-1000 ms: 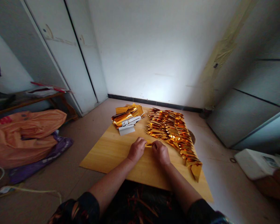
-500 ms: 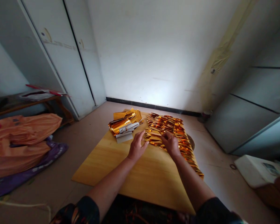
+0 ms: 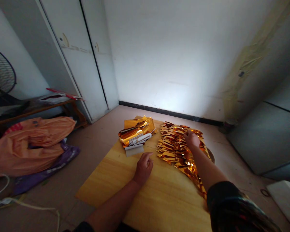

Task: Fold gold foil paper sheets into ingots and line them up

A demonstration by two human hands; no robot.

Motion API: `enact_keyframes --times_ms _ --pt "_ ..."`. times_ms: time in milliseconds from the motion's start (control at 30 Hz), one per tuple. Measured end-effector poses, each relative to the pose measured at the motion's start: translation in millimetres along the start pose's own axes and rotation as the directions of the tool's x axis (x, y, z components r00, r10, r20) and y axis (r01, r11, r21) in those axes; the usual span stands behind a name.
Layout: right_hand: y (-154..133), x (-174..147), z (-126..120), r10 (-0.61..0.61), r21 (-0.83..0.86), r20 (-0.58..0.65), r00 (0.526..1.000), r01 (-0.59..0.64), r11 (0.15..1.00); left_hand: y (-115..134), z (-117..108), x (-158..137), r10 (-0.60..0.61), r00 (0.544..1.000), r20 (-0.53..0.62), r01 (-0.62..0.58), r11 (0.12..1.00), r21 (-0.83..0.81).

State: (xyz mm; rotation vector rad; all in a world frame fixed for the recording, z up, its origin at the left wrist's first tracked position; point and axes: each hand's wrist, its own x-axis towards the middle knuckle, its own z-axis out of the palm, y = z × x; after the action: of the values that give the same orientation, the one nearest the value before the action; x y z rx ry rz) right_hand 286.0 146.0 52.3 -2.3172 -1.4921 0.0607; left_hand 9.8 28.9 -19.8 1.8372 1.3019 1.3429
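Note:
Rows of folded gold foil papers [image 3: 170, 141], pointed at their ends, lie overlapping on the right part of a wooden board [image 3: 106, 180]. My right hand [image 3: 192, 139] is over the far right of these rows, fingers pinched at a folded gold paper; its fingertips are partly hidden. Nearer to me, my left hand [image 3: 144, 166] is just above the bare wood with its fingers curled in and nothing visible in them. Beyond it lies a loose pile of flat gold foil sheets [image 3: 135, 132], some showing white undersides.
An orange bag [image 3: 33, 145] and a purple bag [image 3: 50, 170] lie on the floor at left, beside a low wooden bench [image 3: 73, 112]. A fan [image 3: 2, 71] stands farther left. Grey cabinets [image 3: 87, 64] flank the white wall. A white box [image 3: 285, 199] is at right.
My right hand has moved away from me and right, over the rows. My left hand has drawn back toward me and curled. The view has turned left, bringing the fan in.

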Motion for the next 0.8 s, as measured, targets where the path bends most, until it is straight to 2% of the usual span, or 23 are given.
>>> enact_keyframes --times_ms 100,300,667,800 --pt "-1.0 9.8 7.9 0.033 -0.032 0.021 0.999 -0.033 0.999 3.3 -0.8 -1.5 -0.003 1.000 0.020 0.003 1.000 -0.018" --pt "-0.7 17.7 16.9 0.030 -0.062 -0.027 0.999 -0.032 0.998 9.4 -4.9 -2.5 0.024 0.999 0.048 -0.023 1.000 -0.008" --pt "-2.3 29.5 23.3 0.057 -0.073 0.017 0.998 -0.055 0.996 9.5 -6.2 -5.3 -0.012 0.997 0.073 0.011 1.000 0.004" --pt "-1.5 32.1 25.5 0.047 -0.095 0.000 0.999 -0.047 0.994 7.8 -5.7 -5.7 0.009 0.997 0.073 -0.011 1.000 0.025"
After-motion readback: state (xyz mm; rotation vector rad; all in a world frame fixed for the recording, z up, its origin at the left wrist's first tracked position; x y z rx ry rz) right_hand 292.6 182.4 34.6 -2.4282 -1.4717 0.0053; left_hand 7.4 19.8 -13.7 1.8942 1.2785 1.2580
